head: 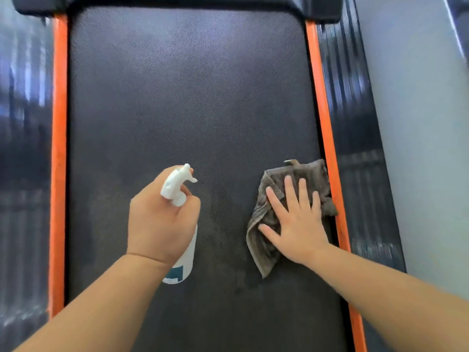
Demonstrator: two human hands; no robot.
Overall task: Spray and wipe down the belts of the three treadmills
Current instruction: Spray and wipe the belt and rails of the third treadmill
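Observation:
A dark textured treadmill belt [187, 102] fills the view, running away from me. My left hand [160, 222] grips a white spray bottle [186, 260] around its neck, the nozzle pointing forward over the belt's middle. My right hand [295, 224] lies flat, fingers spread, pressing a crumpled grey-brown cloth [264, 247] onto the belt close to its right edge. A darker damp patch shows on the belt below the cloth.
Orange strips [59, 148] line both sides of the belt, the right one [326, 128] touching the cloth. Black ribbed side rails [360, 148] lie outside them. The black motor cover [177, 2] closes the far end. Grey floor [426, 123] lies to the right.

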